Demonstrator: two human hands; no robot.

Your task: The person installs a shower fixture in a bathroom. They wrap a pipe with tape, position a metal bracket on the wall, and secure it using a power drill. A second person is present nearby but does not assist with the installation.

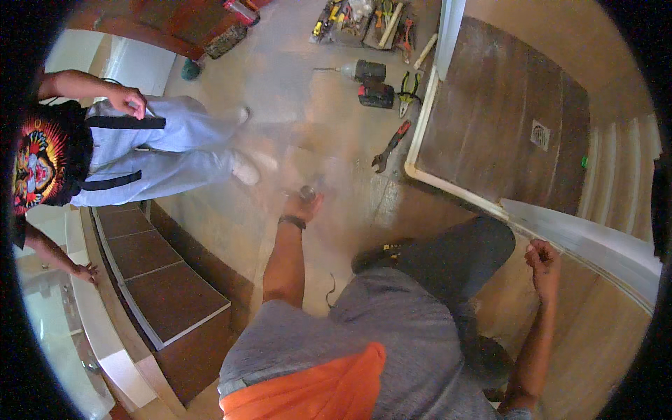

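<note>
The left hand [302, 207] reaches out low over the floor [297, 98], a dark wristband [292, 222] at its wrist, with a small round piece [306, 191] of dark, metallic look at its fingertips; the fingers appear closed on this piece, though blur hides exactly how they pinch it; the right hand [542, 260] is raised just beside the pale rail [584, 236] of the brown shower tray [493, 112], its fingers bent in toward the thumb, and I cannot tell whether they pinch anything; to handle the round piece well, thumb and fingertips should bear on opposite sides of it, since something so small and smooth could roll away if it slips; a low, steady wrist would suit it best; the co-worker [52, 157] stands close on the left, shoes [245, 169] near that outstretched hand, so slow movement seems wise there; the adjustable wrench [392, 147], green-handled pliers [408, 95] and drill [364, 71] lie on the floor beyond, the wrench nearest, and it makes sense to keep its handle clear of the knee.
</note>
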